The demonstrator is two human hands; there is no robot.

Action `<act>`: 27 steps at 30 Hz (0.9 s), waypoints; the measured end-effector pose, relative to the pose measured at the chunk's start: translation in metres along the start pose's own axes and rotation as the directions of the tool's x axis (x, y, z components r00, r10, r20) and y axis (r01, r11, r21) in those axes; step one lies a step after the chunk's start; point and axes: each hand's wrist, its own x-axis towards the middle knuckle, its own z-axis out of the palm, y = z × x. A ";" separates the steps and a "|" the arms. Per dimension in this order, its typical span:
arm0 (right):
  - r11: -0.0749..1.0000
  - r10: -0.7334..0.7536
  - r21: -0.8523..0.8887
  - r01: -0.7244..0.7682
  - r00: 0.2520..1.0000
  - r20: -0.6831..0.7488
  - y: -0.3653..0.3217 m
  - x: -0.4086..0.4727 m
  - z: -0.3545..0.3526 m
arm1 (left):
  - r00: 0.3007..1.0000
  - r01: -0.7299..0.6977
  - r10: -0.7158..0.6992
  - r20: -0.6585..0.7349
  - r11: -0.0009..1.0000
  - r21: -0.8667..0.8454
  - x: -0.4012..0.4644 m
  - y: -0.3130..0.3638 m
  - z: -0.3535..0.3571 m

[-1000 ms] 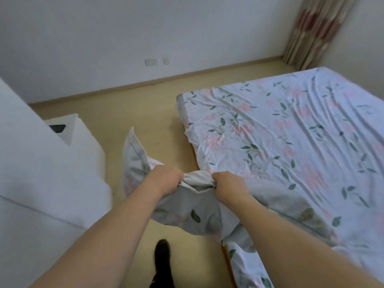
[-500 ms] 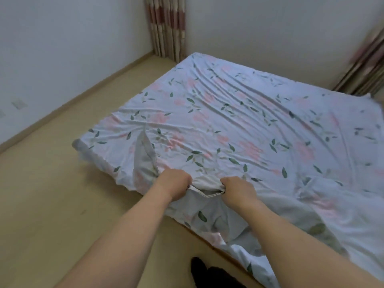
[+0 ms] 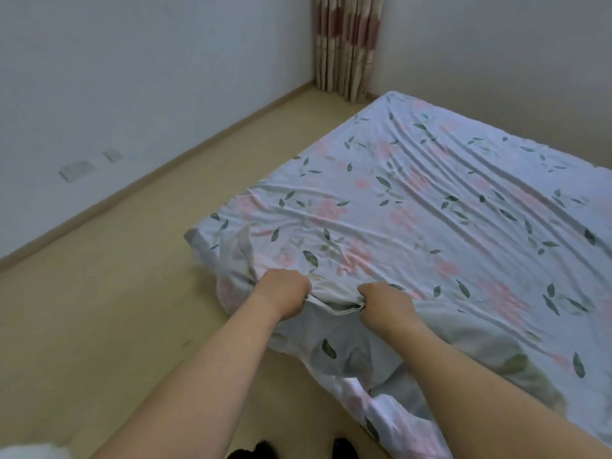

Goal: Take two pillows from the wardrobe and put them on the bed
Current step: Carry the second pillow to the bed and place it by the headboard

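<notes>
Evidently soft and light, the floral pillow [image 3: 331, 342] sags over the bed [image 3: 430, 210] edge, left hand [image 3: 284, 288] and right hand [image 3: 384, 303] both clenched on its bunched top hem.

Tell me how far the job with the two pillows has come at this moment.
Done: one floral pillow is out of the wardrobe and at the near corner of the bed. In hand: the left hand and the right hand both grip its gathered edge, and part of it hangs over the bed's side. Left: lay this pillow flat on the bed. No second pillow shows, so it probably must be fetched.
</notes>
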 end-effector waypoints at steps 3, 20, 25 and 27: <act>0.994 -0.097 -0.051 0.096 0.995 -0.016 -0.070 0.056 -0.003 | 0.997 0.075 -0.075 0.002 0.997 -0.030 -0.005 -0.082 0.006; 0.986 -0.167 -0.039 0.165 0.984 -0.064 -0.427 0.309 -0.026 | 0.986 0.141 -0.145 -0.081 0.989 -0.051 0.021 -0.521 0.010; 0.986 -0.164 -0.011 0.164 0.985 -0.056 -0.496 0.416 -0.026 | 0.985 0.162 -0.166 -0.046 0.984 -0.072 0.072 -0.629 0.011; 0.985 -0.173 0.009 0.174 0.984 -0.033 -0.532 0.476 -0.032 | 0.982 0.187 -0.187 0.008 0.980 -0.075 0.098 -0.690 0.001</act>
